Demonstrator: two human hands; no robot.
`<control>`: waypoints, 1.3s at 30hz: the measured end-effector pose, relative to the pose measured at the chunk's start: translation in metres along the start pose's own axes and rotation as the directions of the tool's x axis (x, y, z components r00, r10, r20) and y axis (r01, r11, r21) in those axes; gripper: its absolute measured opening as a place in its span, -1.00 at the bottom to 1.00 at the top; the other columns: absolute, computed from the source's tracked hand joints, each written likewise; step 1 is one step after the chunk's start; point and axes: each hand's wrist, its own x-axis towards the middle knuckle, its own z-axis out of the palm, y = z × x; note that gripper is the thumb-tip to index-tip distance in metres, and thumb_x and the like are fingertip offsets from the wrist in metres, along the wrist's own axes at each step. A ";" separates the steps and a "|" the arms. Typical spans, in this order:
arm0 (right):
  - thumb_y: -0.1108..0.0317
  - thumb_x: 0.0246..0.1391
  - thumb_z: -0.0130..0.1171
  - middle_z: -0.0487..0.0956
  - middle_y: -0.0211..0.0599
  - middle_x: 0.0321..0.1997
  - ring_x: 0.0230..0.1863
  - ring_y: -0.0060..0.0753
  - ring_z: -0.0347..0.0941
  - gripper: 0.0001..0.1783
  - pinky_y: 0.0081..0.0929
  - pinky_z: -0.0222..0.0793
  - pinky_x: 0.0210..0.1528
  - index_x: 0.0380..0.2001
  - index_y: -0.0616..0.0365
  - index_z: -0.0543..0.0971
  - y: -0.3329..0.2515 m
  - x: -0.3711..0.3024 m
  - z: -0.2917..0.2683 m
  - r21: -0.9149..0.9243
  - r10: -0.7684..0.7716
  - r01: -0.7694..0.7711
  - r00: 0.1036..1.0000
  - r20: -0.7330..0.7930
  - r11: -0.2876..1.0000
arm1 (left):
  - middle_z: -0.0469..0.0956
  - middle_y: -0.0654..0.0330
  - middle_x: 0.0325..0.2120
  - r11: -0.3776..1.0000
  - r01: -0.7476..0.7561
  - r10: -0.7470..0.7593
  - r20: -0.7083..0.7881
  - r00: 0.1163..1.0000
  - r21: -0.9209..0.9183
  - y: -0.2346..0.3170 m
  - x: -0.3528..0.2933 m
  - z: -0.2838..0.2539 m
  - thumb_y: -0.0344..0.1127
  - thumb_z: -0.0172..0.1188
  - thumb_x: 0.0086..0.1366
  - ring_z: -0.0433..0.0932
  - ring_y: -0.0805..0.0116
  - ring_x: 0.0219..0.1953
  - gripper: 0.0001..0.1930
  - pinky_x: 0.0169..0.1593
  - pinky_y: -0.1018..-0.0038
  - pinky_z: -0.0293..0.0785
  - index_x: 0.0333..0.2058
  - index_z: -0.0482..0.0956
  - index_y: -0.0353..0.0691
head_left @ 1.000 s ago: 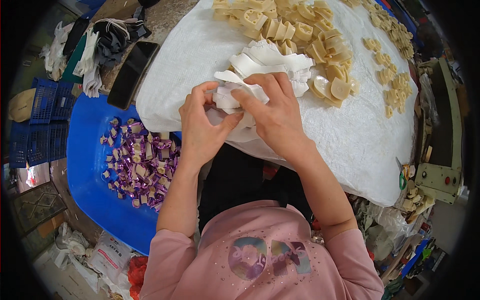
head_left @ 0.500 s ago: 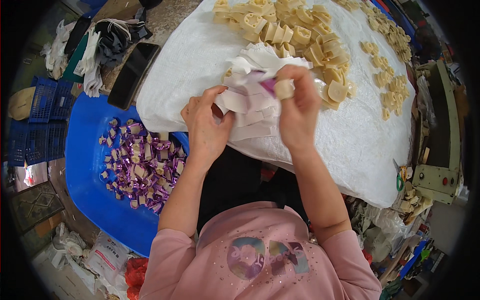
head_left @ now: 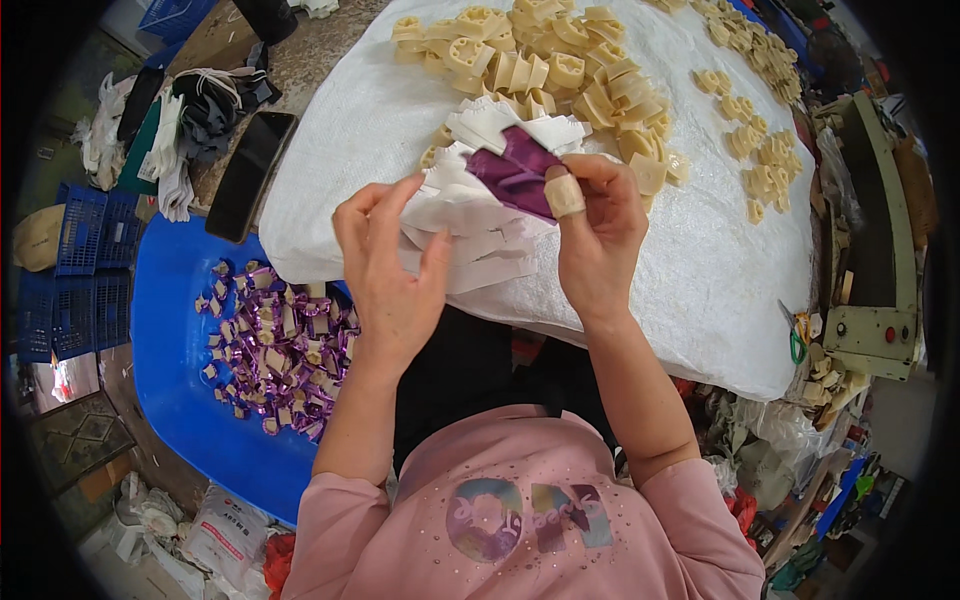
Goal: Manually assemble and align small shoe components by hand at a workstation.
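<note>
Left of centre, the left hand (head_left: 390, 265) had its fingers loosely spread beside white strips (head_left: 490, 262); whether they touched was unclear. At upper centre, the right hand (head_left: 605, 235) pinched purple foil pieces (head_left: 515, 175); a light edge grip probably avoided creases.

The purple foil (head_left: 515, 172) covers some of the white strips (head_left: 490, 255), and the left hand (head_left: 385, 270) covers more of them on one side. The right hand (head_left: 602, 230) hides a corner of the foil. The left arm (head_left: 358, 420) hides part of the blue tub (head_left: 180, 420). A black thing (head_left: 265, 17) is cut off at the top, and the pink shirt (head_left: 540, 565) at the bottom. The far tan bits (head_left: 757, 45) look too small to make out.
</note>
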 end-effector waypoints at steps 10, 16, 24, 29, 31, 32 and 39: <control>0.58 -0.07 0.18 0.46 -0.32 -0.33 -0.33 -0.47 0.37 -0.79 -0.56 0.32 -0.28 -0.30 0.21 0.47 -0.010 -0.014 -0.023 -0.146 -0.100 0.138 0.965 0.240 0.980 | 0.52 0.17 -0.46 0.903 -0.037 0.087 0.099 0.991 -0.427 0.023 0.018 0.016 -0.72 0.17 -0.05 0.51 0.34 -0.38 -0.78 -0.29 0.54 0.42 -0.41 0.57 -0.31; 0.58 -0.01 0.13 0.46 -0.37 -0.32 -0.31 -0.57 0.37 -0.82 -0.60 0.32 -0.27 -0.28 0.22 0.44 -0.015 -0.020 -0.049 -0.272 -0.133 0.133 0.991 0.017 0.953 | 0.53 0.15 -0.44 0.853 -0.197 0.257 0.061 0.964 -0.483 0.028 0.013 0.021 -0.76 0.16 -0.12 0.53 0.29 -0.35 -0.76 -0.26 0.54 0.43 -0.46 0.56 -0.32; 0.45 0.13 0.09 0.45 -0.44 -0.35 -0.37 -0.68 0.32 -0.90 -0.69 0.27 -0.29 -0.31 0.19 0.40 -0.008 -0.008 -0.088 0.110 0.042 -0.004 0.937 -0.348 0.994 | 0.55 0.09 -0.38 0.779 -0.349 0.421 0.022 0.907 -0.520 0.021 0.014 0.024 -0.78 0.11 -0.19 0.53 0.19 -0.29 -0.74 -0.18 0.45 0.44 -0.48 0.54 -0.34; 0.41 0.16 0.07 0.44 -0.44 -0.40 -0.41 -0.67 0.34 -0.90 -0.68 0.31 -0.32 -0.35 0.18 0.39 -0.005 -0.003 -0.112 0.197 0.090 0.028 0.819 -0.566 0.980 | 0.54 0.05 -0.38 0.845 -0.279 0.342 0.060 0.938 -0.456 -0.011 0.012 0.014 -0.79 -0.02 -0.22 0.53 0.15 -0.27 -0.73 -0.15 0.43 0.45 -0.50 0.50 -0.38; 0.41 0.16 0.07 0.44 -0.44 -0.39 -0.40 -0.66 0.35 -0.91 -0.67 0.30 -0.31 -0.34 0.19 0.40 -0.003 -0.009 -0.124 0.122 0.099 -0.047 0.881 -0.462 0.991 | 0.54 0.05 -0.35 0.922 -0.249 0.310 0.178 0.934 -0.298 -0.020 0.011 0.006 -0.80 -0.04 -0.20 0.54 0.16 -0.23 -0.72 -0.11 0.42 0.44 -0.49 0.50 -0.38; 0.41 0.16 0.07 0.44 -0.44 -0.39 -0.40 -0.66 0.35 -0.91 -0.67 0.30 -0.31 -0.34 0.19 0.40 -0.003 -0.013 -0.124 0.125 0.102 -0.049 0.880 -0.464 0.991 | 0.54 0.05 -0.35 0.922 -0.249 0.311 0.183 0.933 -0.296 -0.022 0.011 0.003 -0.80 -0.04 -0.20 0.54 0.16 -0.23 -0.72 -0.11 0.42 0.44 -0.49 0.50 -0.38; 0.49 0.08 0.13 0.46 -0.34 -0.32 -0.35 -0.59 0.35 -0.90 -0.65 0.26 -0.27 -0.32 0.23 0.44 -0.018 -0.036 -0.109 -0.172 -0.024 -0.031 0.951 -0.307 0.985 | 0.50 0.03 -0.16 0.973 -0.225 0.216 0.132 0.967 0.052 -0.005 0.012 -0.016 -0.74 -0.04 -0.02 0.48 0.14 -0.11 -0.64 -0.03 0.41 0.38 -0.24 0.54 -0.30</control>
